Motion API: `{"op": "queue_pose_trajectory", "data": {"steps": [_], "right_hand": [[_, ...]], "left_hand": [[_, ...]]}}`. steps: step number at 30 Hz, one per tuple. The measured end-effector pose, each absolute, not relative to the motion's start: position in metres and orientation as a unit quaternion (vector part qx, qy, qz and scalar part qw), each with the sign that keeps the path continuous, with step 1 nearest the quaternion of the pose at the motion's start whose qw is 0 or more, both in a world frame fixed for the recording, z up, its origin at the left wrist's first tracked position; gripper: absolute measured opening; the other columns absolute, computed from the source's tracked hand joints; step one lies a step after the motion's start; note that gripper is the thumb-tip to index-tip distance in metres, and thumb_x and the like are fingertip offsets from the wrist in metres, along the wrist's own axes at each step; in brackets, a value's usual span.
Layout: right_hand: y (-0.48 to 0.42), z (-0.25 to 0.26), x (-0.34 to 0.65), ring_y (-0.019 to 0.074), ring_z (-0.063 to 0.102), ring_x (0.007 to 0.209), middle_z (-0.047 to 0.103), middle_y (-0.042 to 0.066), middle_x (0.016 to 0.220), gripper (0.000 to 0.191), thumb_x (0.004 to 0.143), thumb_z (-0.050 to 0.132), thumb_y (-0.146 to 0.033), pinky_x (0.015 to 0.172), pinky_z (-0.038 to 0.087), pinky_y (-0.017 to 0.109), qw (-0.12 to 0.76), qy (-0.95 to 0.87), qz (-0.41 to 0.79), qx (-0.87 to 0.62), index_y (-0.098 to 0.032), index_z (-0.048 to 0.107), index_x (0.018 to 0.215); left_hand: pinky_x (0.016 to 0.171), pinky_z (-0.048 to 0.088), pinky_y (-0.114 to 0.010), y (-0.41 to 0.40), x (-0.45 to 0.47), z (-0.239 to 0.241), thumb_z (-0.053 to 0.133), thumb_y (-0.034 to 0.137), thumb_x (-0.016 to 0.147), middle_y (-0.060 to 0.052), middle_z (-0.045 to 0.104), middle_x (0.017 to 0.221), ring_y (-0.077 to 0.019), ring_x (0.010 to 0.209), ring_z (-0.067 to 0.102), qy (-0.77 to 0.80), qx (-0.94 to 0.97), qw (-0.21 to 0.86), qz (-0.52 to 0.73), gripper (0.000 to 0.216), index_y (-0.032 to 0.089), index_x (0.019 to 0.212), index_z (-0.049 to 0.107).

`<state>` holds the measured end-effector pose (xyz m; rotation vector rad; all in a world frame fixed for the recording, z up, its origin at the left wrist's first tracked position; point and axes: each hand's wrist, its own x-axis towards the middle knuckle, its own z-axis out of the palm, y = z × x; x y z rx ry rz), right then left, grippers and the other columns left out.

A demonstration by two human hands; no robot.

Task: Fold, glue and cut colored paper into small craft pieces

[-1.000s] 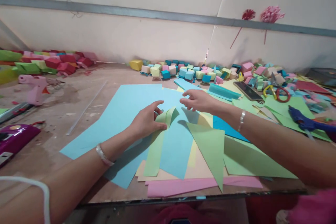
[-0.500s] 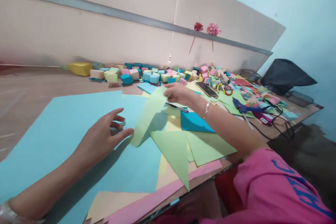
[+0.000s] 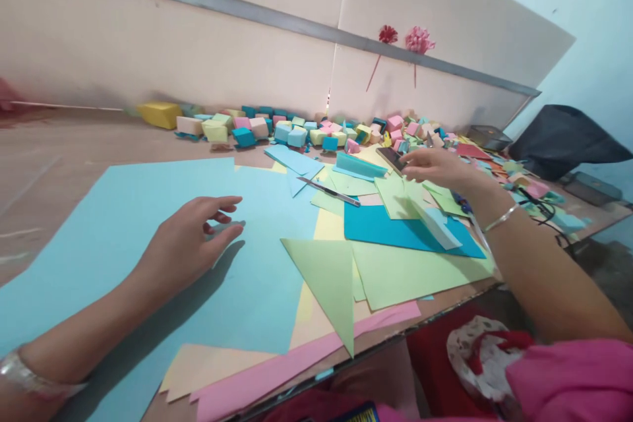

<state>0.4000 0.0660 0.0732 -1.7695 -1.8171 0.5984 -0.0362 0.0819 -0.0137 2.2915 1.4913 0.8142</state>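
On the big light-blue sheet (image 3: 123, 224) my left hand (image 3: 190, 247) rests palm down, fingers loosely spread and holding nothing. My right hand (image 3: 430, 168) is stretched well off to the right, open and empty. Its fingertips are at the near edge of the phone (image 3: 390, 157) (whether they touch it I cannot tell), above a pale green sheet (image 3: 398, 198). Between my hands lie a green triangle (image 3: 329, 277) and a slim tool (image 3: 329, 191); paper cubes (image 3: 297, 135) line the wall beyond.
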Motion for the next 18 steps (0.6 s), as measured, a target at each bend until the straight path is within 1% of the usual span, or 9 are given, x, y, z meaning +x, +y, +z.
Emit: {"op": "queue_pose_trajectory", "data": {"steps": [3,5,6,7,9,12,15,17,18], "right_hand": [[0.042,0.061,0.338,0.0161,0.067,0.074,0.072,0.007,0.094,0.036,0.084,0.061,-0.04,0.061,0.052,0.028,0.18,-0.713,0.385,-0.558,-0.018,0.064,0.113],[0.029,0.051,0.297,0.0154,0.065,0.074,0.071,0.005,0.093,0.049,0.083,0.063,-0.04,0.059,0.05,0.026,0.132,-0.724,0.453,-0.504,-0.019,0.056,0.127],[0.025,0.046,0.28,0.015,0.064,0.073,0.071,0.004,0.089,0.057,0.081,0.066,-0.037,0.058,0.048,0.026,0.124,-0.732,0.453,-0.493,-0.019,0.05,0.133],[0.022,0.043,0.264,0.0146,0.062,0.071,0.069,0.002,0.084,0.062,0.078,0.069,-0.032,0.058,0.047,0.026,0.125,-0.745,0.429,-0.495,-0.017,0.049,0.134],[0.023,0.043,0.239,0.0146,0.06,0.072,0.067,0.001,0.079,0.06,0.073,0.07,-0.021,0.06,0.045,0.026,0.137,-0.771,0.367,-0.502,-0.015,0.053,0.13],[0.03,0.055,0.213,0.0152,0.059,0.076,0.066,0.0,0.081,0.054,0.076,0.064,-0.012,0.067,0.046,0.028,0.184,-0.836,0.258,-0.447,-0.016,0.053,0.129],[0.035,0.065,0.196,0.018,0.058,0.08,0.066,0.003,0.084,0.045,0.088,0.047,-0.01,0.073,0.045,0.034,0.218,-0.916,0.039,-0.333,-0.018,0.051,0.132],[0.037,0.06,0.189,0.0188,0.056,0.076,0.065,0.004,0.081,0.04,0.094,0.038,-0.01,0.068,0.043,0.035,0.203,-0.944,-0.116,-0.231,-0.018,0.053,0.131],[0.038,0.053,0.187,0.0185,0.055,0.073,0.065,0.004,0.079,0.038,0.095,0.038,-0.009,0.064,0.041,0.035,0.197,-0.947,-0.176,-0.182,-0.018,0.054,0.129]], "left_hand": [[0.075,0.05,-0.038,0.077,-0.033,-0.009,0.052,0.045,0.087,-0.007,0.062,0.11,-0.024,0.087,0.063,0.516,0.798,0.13,0.281,0.036,0.027,0.117,0.058],[0.076,0.05,-0.037,0.074,-0.031,-0.006,0.053,0.045,0.087,-0.007,0.062,0.11,-0.023,0.086,0.063,0.512,0.799,0.133,0.284,0.036,0.025,0.116,0.06],[0.076,0.05,-0.037,0.072,-0.03,-0.004,0.053,0.046,0.087,-0.007,0.063,0.11,-0.0227,0.087,0.062,0.507,0.8,0.14,0.289,0.037,0.025,0.116,0.06],[0.076,0.05,-0.036,0.07,-0.029,-0.003,0.054,0.047,0.087,-0.007,0.063,0.111,-0.0227,0.088,0.062,0.498,0.8,0.153,0.297,0.037,0.024,0.115,0.061],[0.078,0.051,-0.036,0.066,-0.028,0.001,0.053,0.05,0.087,-0.007,0.063,0.113,-0.0235,0.095,0.061,0.473,0.798,0.198,0.317,0.037,0.025,0.113,0.063],[0.083,0.052,-0.036,0.06,-0.026,0.007,0.047,0.055,0.09,-0.007,0.065,0.115,-0.0242,0.102,0.06,0.456,0.757,0.31,0.352,0.04,0.024,0.103,0.068],[0.08,0.055,-0.038,0.059,-0.025,0.012,0.048,0.056,0.09,-0.008,0.069,0.106,-0.0238,0.095,0.065,0.45,0.646,0.465,0.405,0.042,0.021,0.103,0.066],[0.075,0.056,-0.037,0.061,-0.027,0.014,0.058,0.05,0.085,-0.008,0.071,0.098,-0.0232,0.088,0.067,0.441,0.571,0.543,0.43,0.038,0.02,0.108,0.063],[0.073,0.056,-0.036,0.062,-0.028,0.014,0.063,0.044,0.081,-0.007,0.071,0.096,-0.0224,0.086,0.068,0.437,0.546,0.563,0.44,0.037,0.02,0.109,0.062]]}}
